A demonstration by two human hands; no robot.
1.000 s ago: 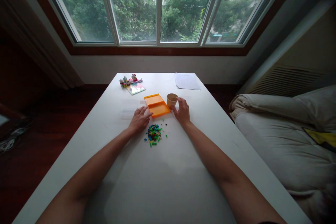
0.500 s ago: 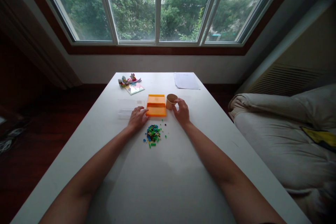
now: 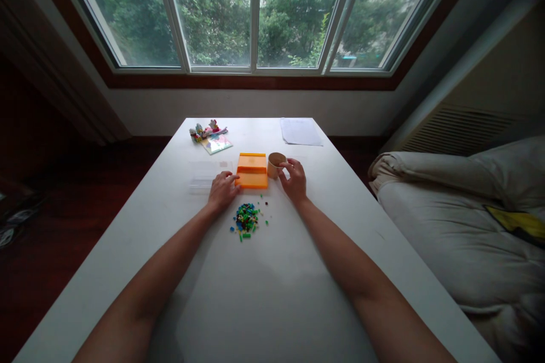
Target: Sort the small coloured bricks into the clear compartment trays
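While left hand (image 3: 222, 190) touches orange tray (image 3: 252, 181) at its left edge (can't tell if gripped), right hand (image 3: 294, 180) grasps paper cup (image 3: 273, 171) by its right side. Looks like a positioning step, cup beside tray. Next move calls for clearance from loose bricks (image 3: 246, 217), piled nearer on white table (image 3: 264, 295).

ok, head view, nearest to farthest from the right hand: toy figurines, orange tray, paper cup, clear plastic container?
1. Paper cup, at the right hand.
2. Orange tray, left of cup.
3. Clear plastic container, left of tray.
4. Toy figurines, far left.
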